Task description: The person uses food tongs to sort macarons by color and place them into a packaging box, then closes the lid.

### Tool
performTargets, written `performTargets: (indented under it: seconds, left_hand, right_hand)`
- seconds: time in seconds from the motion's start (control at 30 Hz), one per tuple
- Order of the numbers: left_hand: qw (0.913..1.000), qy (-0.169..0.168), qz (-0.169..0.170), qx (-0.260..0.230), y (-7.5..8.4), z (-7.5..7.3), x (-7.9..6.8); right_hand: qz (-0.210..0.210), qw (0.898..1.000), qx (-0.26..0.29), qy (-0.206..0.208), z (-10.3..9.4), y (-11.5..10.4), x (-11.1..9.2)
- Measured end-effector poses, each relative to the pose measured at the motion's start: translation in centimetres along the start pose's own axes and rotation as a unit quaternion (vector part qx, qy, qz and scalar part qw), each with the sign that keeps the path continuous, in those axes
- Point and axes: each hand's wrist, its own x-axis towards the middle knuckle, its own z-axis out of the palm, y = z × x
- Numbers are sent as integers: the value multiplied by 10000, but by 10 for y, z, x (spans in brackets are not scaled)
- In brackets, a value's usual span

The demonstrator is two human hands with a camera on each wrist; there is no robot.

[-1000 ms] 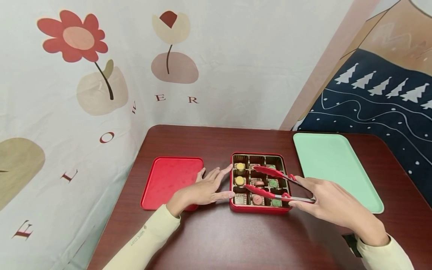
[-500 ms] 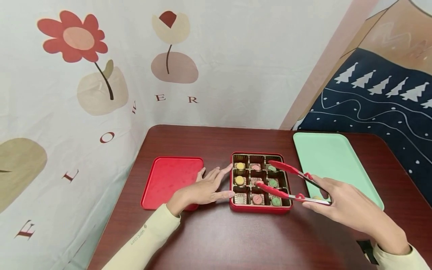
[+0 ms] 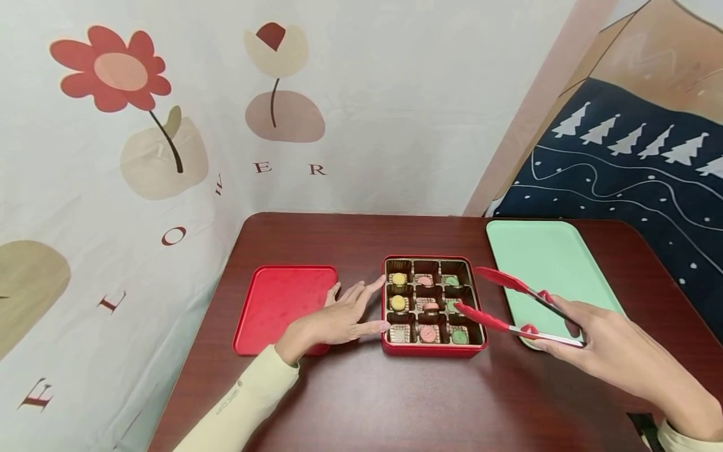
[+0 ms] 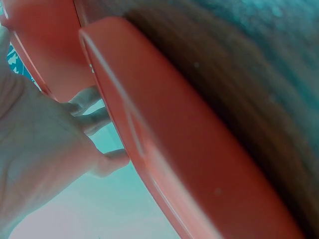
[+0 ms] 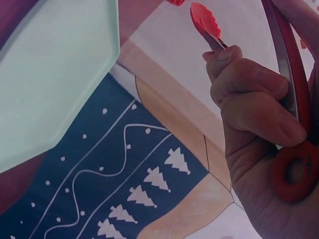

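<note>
My left hand (image 3: 333, 323) has its fingers spread, with index finger and thumb touching the left side of a red square box (image 3: 435, 352). Inside, gold compartments hold small round macaron-like sweets: yellow (image 3: 398, 303), pink (image 3: 428, 333) and green (image 3: 460, 337). At near left, a compartment shows only its patterned liner. My right hand (image 3: 610, 351) grips a pair of red-tipped metal tongs (image 3: 487, 319). Their arms stand apart with nothing between the tips; the nearer tip overlaps the box's right edge. In the right wrist view, fingers curl round the tongs' metal arm (image 5: 286, 59).
A red lid (image 3: 282, 301) lies left of the box, partly behind my left hand. At right, a mint-green tray (image 3: 542, 251) runs toward the back, its near part hidden by my right hand and the tongs. A printed cloth (image 3: 384, 125) hangs behind the brown table (image 3: 361, 402).
My right hand has drawn the spread tongs rightward, from over the middle of the box to its right edge. My left hand has stayed at the box. The head view has shifted slightly.
</note>
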Motion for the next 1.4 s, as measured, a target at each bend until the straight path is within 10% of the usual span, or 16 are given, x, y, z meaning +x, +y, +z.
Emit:
performTargets:
  seconds: [0.8, 1.4]
  left_hand:
    - [9995, -151, -158, 235, 10, -8, -2]
    - [9993, -169, -177, 297, 9, -7, 1]
  right_hand:
    - [761, 9956, -290, -463, -9, 36, -28]
    - [406, 9982, -416, 176, -5, 53, -49]
